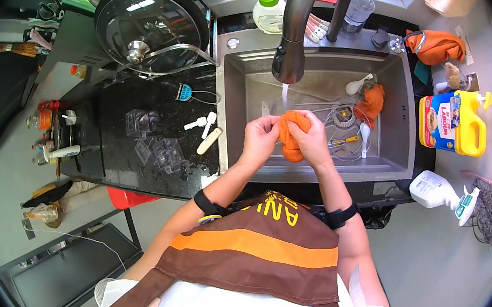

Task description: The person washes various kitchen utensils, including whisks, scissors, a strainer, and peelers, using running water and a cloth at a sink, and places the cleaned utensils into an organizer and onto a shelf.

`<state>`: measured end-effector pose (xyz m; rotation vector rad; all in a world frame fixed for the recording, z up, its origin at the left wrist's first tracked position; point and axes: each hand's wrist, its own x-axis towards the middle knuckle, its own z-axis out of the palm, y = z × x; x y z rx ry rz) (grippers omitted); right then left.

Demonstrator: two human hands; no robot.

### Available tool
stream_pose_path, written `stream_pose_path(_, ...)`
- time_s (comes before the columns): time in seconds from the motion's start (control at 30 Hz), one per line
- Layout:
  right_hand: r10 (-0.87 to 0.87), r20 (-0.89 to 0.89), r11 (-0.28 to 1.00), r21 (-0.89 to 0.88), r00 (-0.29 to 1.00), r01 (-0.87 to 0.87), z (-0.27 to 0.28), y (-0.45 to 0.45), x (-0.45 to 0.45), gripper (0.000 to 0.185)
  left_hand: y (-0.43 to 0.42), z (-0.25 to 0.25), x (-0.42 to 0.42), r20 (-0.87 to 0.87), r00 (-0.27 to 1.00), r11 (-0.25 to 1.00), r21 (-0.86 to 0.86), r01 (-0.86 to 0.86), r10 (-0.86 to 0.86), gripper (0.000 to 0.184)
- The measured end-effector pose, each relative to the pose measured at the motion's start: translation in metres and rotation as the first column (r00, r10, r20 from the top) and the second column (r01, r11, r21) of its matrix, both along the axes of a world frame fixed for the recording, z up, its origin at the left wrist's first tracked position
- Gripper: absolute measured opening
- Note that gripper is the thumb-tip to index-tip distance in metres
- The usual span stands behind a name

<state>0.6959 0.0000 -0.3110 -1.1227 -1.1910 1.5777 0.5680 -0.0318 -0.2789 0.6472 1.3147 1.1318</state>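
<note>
An orange cloth (293, 136) is bunched up over the sink (311, 170), with my right hand (314, 142) closed around it. My left hand (260, 138) is pinched against the cloth's left edge; whatever lies between its fingertips is too small or hidden to make out. Just above both hands, a thin stream of water runs from the dark faucet (288, 61). In the basin to the right lie a white spoon (359, 83), a second orange cloth (370, 104), a yellow-handled utensil (344, 141), a white-handled tool (364, 136) and a coiled metal piece (343, 116).
On the wet black counter left of the sink sit clear plastic pieces (164, 155), white utensils (208, 126) and a blue-headed peeler-like tool (185, 92). A lidded wok (151, 27) stands behind. A yellow detergent jug (453, 122) and a white spray bottle (436, 191) are at right.
</note>
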Motion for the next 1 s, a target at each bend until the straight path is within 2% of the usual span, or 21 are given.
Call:
stream_pose_path(0.07, 0.005, 0.033, 1.0, -0.026, 0.999, -0.004, 0.002, 0.0, -0.001, 0.021, 0.0, -0.013, -0.002, -0.369, 0.928, 0.992, 0.123, 0.003, 0.043, 0.015)
stream_pose_path(0.13, 0.009, 0.062, 0.999, -0.049, 0.998, -0.005, 0.003, 0.001, -0.002, 0.019, 0.0, -0.016, -0.004, -0.401, 0.915, 0.992, 0.127, 0.022, 0.031, 0.015)
stream_pose_path(0.2, -0.028, -0.049, 0.998, -0.054, 0.998, 0.025, 0.001, -0.002, -0.002, 0.021, -0.003, -0.01, -0.003, -0.43, 0.903, 0.992, 0.12, 0.032, 0.022, 0.014)
stream_pose_path(0.23, -0.025, -0.05, 0.998, -0.054, 0.998, 0.022, 0.001, -0.002, -0.001, 0.021, -0.002, -0.007, -0.003, -0.423, 0.906, 0.994, 0.091, 0.059, -0.015, 0.014)
stream_pose_path(0.3, -0.016, -0.204, 0.986, -0.164, 0.979, -0.018, 0.0, -0.001, 0.004, 0.026, 0.0, -0.003, -0.004, -0.416, 0.908, 0.995, 0.063, 0.081, -0.048, 0.014)
stream_pose_path(0.33, -0.013, -0.324, 0.964, -0.254, 0.946, -0.074, -0.009, 0.001, 0.01, 0.028, 0.001, -0.002, -0.005, -0.19, 0.982, 1.0, 0.019, 0.009, -0.005, 0.014)
stream_pose_path(0.37, -0.012, -0.323, 0.964, -0.254, 0.946, -0.074, -0.009, 0.001, 0.015, 0.028, 0.002, -0.002, -0.006, 0.045, 0.998, 0.998, -0.041, -0.05, 0.051, 0.014)
stream_pose_path(0.43, -0.125, -0.525, 0.899, -0.418, 0.842, -0.127, -0.006, 0.003, 0.02, 0.03, 0.002, -0.003, -0.006, 0.064, 0.996, 0.998, -0.045, -0.052, 0.054, 0.013)
stream_pose_path(0.47, -0.123, -0.525, 0.9, -0.417, 0.842, -0.129, -0.003, 0.005, 0.02, 0.03, 0.002, -0.004, -0.007, 0.08, 0.995, 0.997, -0.049, -0.053, 0.057, 0.013)
stream_pose_path(0.5, -0.067, -0.499, 0.923, -0.36, 0.864, -0.137, 0.001, 0.005, 0.019, 0.029, 0.002, -0.007, -0.007, 0.079, 0.995, 0.997, -0.05, -0.054, 0.057, 0.013)
stream_pose_path(0.57, 0.035, -0.433, 0.957, -0.246, 0.901, -0.156, 0.008, 0.004, 0.015, 0.028, 0.002, -0.014, -0.004, -0.304, 0.951, 0.995, 0.1, -0.018, 0.048, 0.012)
stream_pose_path(0.6, 0.05, -0.25, 0.988, -0.128, 0.967, -0.085, 0.006, 0.005, 0.006, 0.024, 0.002, -0.015, -0.003, -0.302, 0.952, 0.995, 0.099, -0.014, 0.044, 0.012)
stream_pose_path(0.7, 0.005, -0.253, 0.984, -0.17, 0.967, -0.05, 0.003, 0.005, -0.001, 0.021, 0.002, -0.015, -0.002, -0.365, 0.929, 0.997, 0.068, -0.034, 0.057, 0.012)
stream_pose_path(0.8, -0.03, -0.25, 0.983, -0.185, 0.968, -0.017, -0.005, 0.001, -0.004, 0.021, 0.002, -0.016, -0.004, -0.28, 0.959, 0.999, 0.011, -0.044, 0.046, 0.012)
stream_pose_path(0.87, -0.045, -0.247, 0.983, -0.186, 0.968, -0.002, -0.012, -0.001, -0.001, 0.022, 0.001, -0.013, -0.001, -0.152, 0.987, 0.999, -0.006, -0.048, 0.046, 0.012)
stream_pose_path(0.9, -0.081, -0.289, 0.971, -0.24, 0.954, 0.01, -0.016, -0.002, 0.001, 0.024, 0.002, -0.01, 0.0, -0.151, 0.987, 0.999, -0.008, -0.05, 0.048, 0.012)
stream_pose_path(0.97, -0.117, -0.328, 0.956, -0.293, 0.937, 0.017, -0.02, -0.001, 0.007, 0.025, 0.007, -0.003, 0.0, 0.119, 0.988, 0.992, -0.096, -0.085, 0.097, 0.012)
stream_pose_path(1.0, -0.166, -0.47, 0.922, -0.387, 0.867, -0.033, -0.021, 0.0, 0.011, 0.027, 0.009, -0.003, -0.002, 0.118, 0.988, 0.992, -0.096, -0.087, 0.098, 0.012)
